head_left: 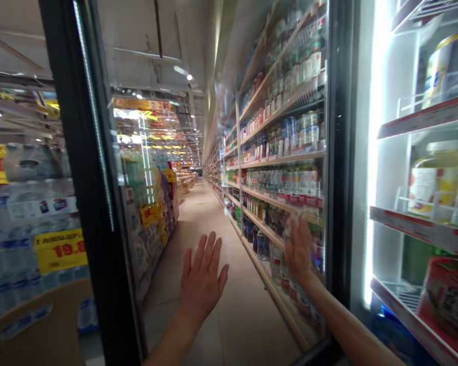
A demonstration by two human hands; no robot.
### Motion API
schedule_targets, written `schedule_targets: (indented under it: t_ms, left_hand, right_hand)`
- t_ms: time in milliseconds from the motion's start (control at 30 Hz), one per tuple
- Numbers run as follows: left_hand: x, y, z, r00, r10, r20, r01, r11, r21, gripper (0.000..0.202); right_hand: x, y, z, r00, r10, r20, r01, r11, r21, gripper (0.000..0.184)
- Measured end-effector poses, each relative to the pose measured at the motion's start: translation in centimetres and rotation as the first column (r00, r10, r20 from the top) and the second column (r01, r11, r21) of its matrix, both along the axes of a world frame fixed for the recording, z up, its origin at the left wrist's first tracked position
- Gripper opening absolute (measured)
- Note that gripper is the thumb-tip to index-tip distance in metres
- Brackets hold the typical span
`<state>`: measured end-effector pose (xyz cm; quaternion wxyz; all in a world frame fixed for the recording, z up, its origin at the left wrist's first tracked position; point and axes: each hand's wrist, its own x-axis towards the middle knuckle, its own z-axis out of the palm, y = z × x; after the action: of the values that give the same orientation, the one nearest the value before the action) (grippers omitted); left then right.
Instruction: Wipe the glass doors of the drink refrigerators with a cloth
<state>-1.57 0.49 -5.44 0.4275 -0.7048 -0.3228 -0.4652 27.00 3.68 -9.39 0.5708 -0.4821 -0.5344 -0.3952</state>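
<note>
A tall glass cooler door [93, 178] with a dark frame stands swung open in front of me. My left hand [202, 279] is raised at the lower middle, palm forward, fingers stretched and thumb apart. To its right, my right hand [299, 249] is up in the same way, fingers extended and somewhat blurred, near the door's right side. Both hands are at the glass; I cannot tell whether the palms touch it. Neither one grips anything.
To the right is a lit cooler with shelves [423, 231], bottles [429, 180] and a red pack [446, 305]. Bottled water [26, 213] with yellow price signs [61, 251] stands at left. Through the glass an aisle floor [202, 203] runs back between stacked goods and drink shelves [282, 158].
</note>
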Motion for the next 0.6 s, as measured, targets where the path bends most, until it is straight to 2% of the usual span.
schedule_targets:
  t_ms: [67,100,133,200,267,300,333,400,500,533,600]
  left_hand:
    - [0.0,-0.1,0.1,1.0,-0.006,0.011,0.006,1.0,-0.001,0.066]
    - [0.0,-0.2,0.1,1.0,-0.007,0.009,0.007,1.0,-0.002,0.066]
    - [0.0,-0.2,0.1,1.0,-0.009,0.006,0.009,1.0,-0.002,0.066]
    - [0.0,-0.2,0.1,1.0,-0.015,0.002,0.015,1.0,-0.011,0.065]
    - [0.0,-0.2,0.0,1.0,-0.022,0.002,0.022,1.0,-0.022,0.065]
    - [0.1,-0.2,0.0,1.0,-0.023,0.007,0.023,0.999,-0.023,0.064]
    - [0.1,-0.2,0.0,1.0,-0.021,0.011,0.021,1.0,-0.02,0.064]
    - [0.0,-0.1,0.1,1.0,-0.011,0.002,0.011,1.0,-0.007,0.064]
    - [-0.3,-0.1,0.2,0.999,0.01,-0.037,-0.01,1.0,0.008,0.064]
    - [-0.4,-0.2,0.2,0.999,0.014,-0.052,-0.014,1.0,0.006,0.064]
    - [-0.5,-0.4,0.1,0.998,0.01,-0.067,-0.01,1.0,-0.002,0.062]
  right_hand:
    - [-0.2,-0.4,-0.3,0.972,0.055,0.227,-0.039,0.997,-0.074,0.062]
    - [0.2,-0.5,-0.2,0.965,0.048,0.257,-0.027,0.996,-0.088,0.062]
    - [1.0,-0.3,0.2,0.976,0.016,0.218,0.001,0.997,-0.078,0.061]
    - [2.7,0.3,1.7,0.997,-0.076,-0.022,0.075,0.997,-0.008,0.058]
    - [3.5,1.0,3.8,0.965,-0.107,-0.238,0.126,0.99,0.066,0.056]
    - [3.4,1.1,4.8,0.961,-0.1,-0.259,0.128,0.988,0.09,0.055]
    - [2.9,1.2,5.5,0.973,-0.087,-0.212,0.109,0.989,0.095,0.055]
    - [1.8,0.8,6.3,0.999,-0.047,0.023,0.046,0.997,0.054,0.057]
    - [1.7,0.2,6.3,0.937,-0.008,0.348,0.012,1.0,-0.009,0.062]
    - [2.2,0.2,6.3,0.927,-0.018,0.374,0.025,1.0,-0.014,0.062]
    - [3.6,0.5,6.9,0.964,-0.074,0.255,0.073,0.997,0.012,0.06]
